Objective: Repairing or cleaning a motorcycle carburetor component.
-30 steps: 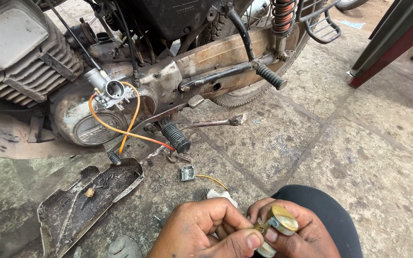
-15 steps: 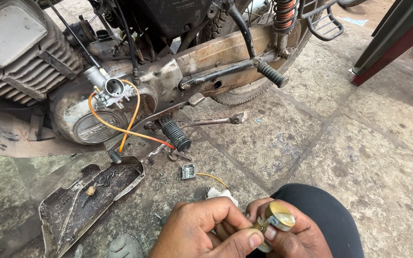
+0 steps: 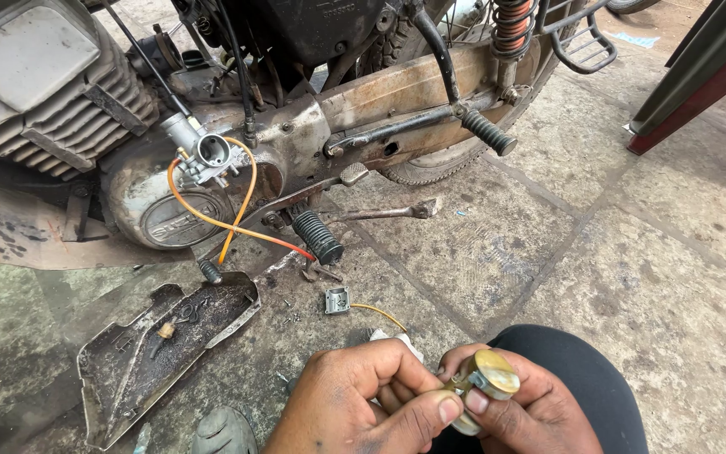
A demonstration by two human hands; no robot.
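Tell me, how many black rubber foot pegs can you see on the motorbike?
2. One foot peg sits low by the engine, above the dirty metal cover. The other peg sticks out near the rear wheel. More may be hidden on the far side.

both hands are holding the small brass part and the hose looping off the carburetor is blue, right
Not quite. The hose looping off the carburetor is orange, not blue; the head view shows it curling down over the engine cover. The rest stands: the left hand and the right hand both hold the small brass part.
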